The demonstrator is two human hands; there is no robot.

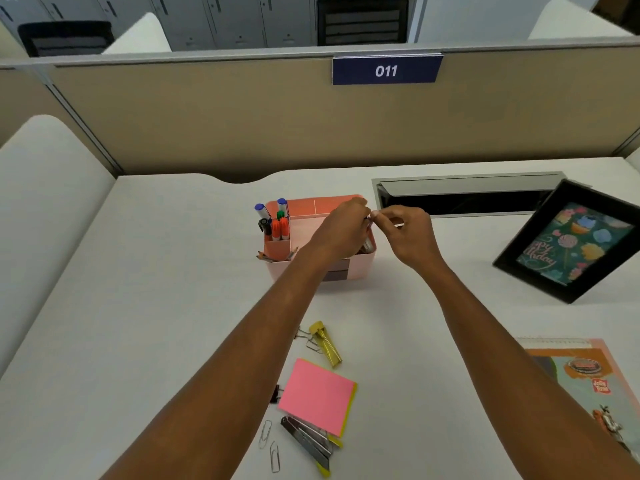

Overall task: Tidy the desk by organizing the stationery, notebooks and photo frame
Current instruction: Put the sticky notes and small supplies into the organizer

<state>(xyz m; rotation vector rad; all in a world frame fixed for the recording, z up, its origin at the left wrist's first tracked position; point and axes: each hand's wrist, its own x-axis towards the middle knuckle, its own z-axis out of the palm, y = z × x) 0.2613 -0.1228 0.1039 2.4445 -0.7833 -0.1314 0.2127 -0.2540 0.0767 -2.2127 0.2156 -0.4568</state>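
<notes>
A pink desk organizer [360,263] stands mid-desk with markers [273,220] upright in its left compartment. My left hand [341,230] and my right hand [408,233] meet over its right side, fingertips pinched together on a small item too tiny to identify. A black photo frame [571,242] with a floral picture leans at the right. A notebook [581,379] lies at the near right. Pink sticky notes [317,394], a yellow binder clip [323,337], paper clips [270,445] and staple strips [308,441] lie near the front.
A beige partition [242,116] with a blue "011" sign [386,70] closes the back of the desk. A metal cable tray [464,197] sits open behind the organizer. A small black binder clip [275,394] peeks out left of the sticky notes.
</notes>
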